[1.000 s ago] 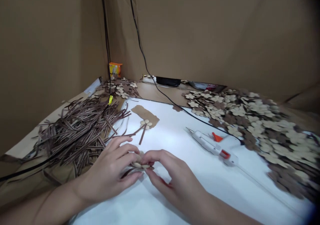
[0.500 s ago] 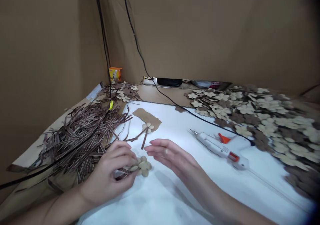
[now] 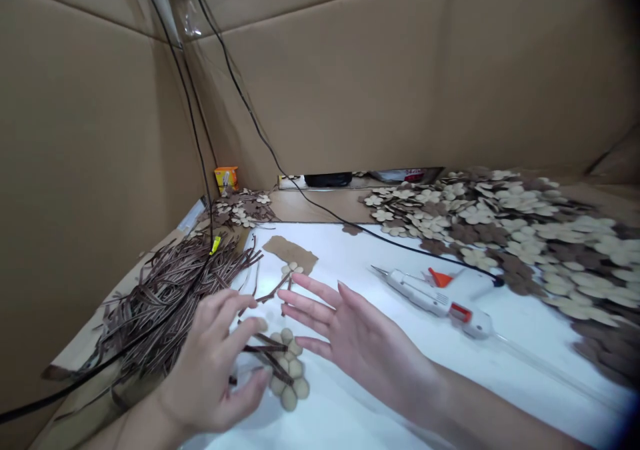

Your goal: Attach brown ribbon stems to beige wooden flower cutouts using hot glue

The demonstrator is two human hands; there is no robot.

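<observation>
hands (image 3: 215, 363) (image 3: 363, 353) beside beige flowers (image 3: 295, 369), between ribbon pile (image 3: 165, 310) and glue gun (image 3: 425, 295)

There is room on the white board (image 3: 345, 253) between the right hand (image 3: 357, 345) and the glue gun (image 3: 425, 295). A ribbon heap (image 3: 167, 310) blocks the left, a flower pile (image 3: 523, 240) the right, and a black cord (image 3: 324, 208) the back. Puffy flowers (image 3: 289, 397) lie between right and left hand (image 3: 215, 363).
</observation>
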